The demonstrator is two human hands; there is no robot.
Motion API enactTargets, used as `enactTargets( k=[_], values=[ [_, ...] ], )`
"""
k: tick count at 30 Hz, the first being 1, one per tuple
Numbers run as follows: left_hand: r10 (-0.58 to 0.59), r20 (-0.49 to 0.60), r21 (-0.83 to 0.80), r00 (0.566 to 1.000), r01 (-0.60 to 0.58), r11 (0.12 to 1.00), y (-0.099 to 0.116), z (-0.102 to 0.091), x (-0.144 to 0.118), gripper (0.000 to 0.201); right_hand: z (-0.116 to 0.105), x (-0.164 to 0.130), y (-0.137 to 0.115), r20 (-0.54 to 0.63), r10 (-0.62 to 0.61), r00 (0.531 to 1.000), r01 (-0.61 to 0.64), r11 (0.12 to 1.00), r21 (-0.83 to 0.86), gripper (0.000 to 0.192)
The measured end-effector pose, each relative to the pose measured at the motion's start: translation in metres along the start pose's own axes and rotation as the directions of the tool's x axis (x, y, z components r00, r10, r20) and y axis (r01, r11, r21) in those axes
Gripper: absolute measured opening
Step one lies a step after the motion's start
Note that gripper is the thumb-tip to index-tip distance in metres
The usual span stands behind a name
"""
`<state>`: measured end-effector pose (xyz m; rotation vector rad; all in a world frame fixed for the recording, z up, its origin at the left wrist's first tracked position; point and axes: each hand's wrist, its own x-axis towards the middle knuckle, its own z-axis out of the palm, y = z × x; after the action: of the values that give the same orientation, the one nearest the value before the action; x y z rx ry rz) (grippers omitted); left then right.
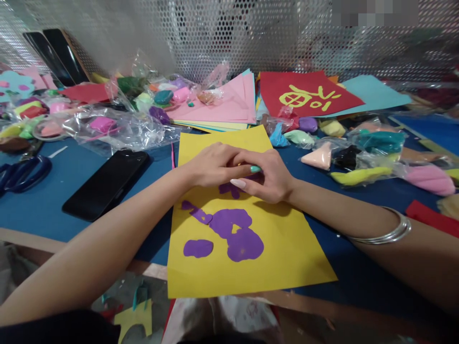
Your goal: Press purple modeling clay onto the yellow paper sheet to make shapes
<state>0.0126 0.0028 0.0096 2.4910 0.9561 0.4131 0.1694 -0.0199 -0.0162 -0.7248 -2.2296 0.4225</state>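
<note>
Both my hands meet over the upper part of a yellow sheet of paper (287,248). My left hand (217,165) is closed, its thumb stretched toward the right. My right hand (270,177) curls over the left fingers, its thumb pointing left. Purple clay (229,190) shows below and between them; most fingertips are hidden. Lower on the sheet lie flattened joined pieces of purple clay (247,243) and a separate purple oval (198,248).
A black phone (105,184) and blue-handled scissors (28,174) lie left. Bagged coloured clay (380,141) is spread right, more behind on the left. Pink paper (229,102) and a red sheet with yellow marks (304,91) lie before a perforated metal panel (287,33).
</note>
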Motion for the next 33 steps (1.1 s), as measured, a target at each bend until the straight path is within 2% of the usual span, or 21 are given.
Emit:
enactTargets(
  k=[7,16,23,33],
  values=[
    [0.059,0.0,0.028,0.998,-0.059,0.998,0.001,0.0009,-0.0006,0.025,0.003,-0.0012,0.0012,0.04,-0.056,0.998,0.059,0.994,-0.093,0.034],
    [0.074,-0.012,0.057,0.997,-0.074,0.996,0.0006,0.0033,-0.0001,0.023,0.0029,0.0008,-0.002,0.086,-0.014,0.996,0.028,0.986,-0.166,0.038],
    [0.056,-0.023,0.118,0.998,-0.053,0.992,0.0018,0.0052,0.0002,0.021,0.0022,0.0018,-0.0031,0.076,0.002,0.997,0.011,0.986,-0.168,0.038],
    [0.042,-0.005,0.107,0.999,-0.041,0.993,0.004,0.0044,-0.0014,0.021,0.0033,0.001,-0.0036,0.089,-0.025,0.996,0.038,0.988,-0.151,0.041]
  ],
)
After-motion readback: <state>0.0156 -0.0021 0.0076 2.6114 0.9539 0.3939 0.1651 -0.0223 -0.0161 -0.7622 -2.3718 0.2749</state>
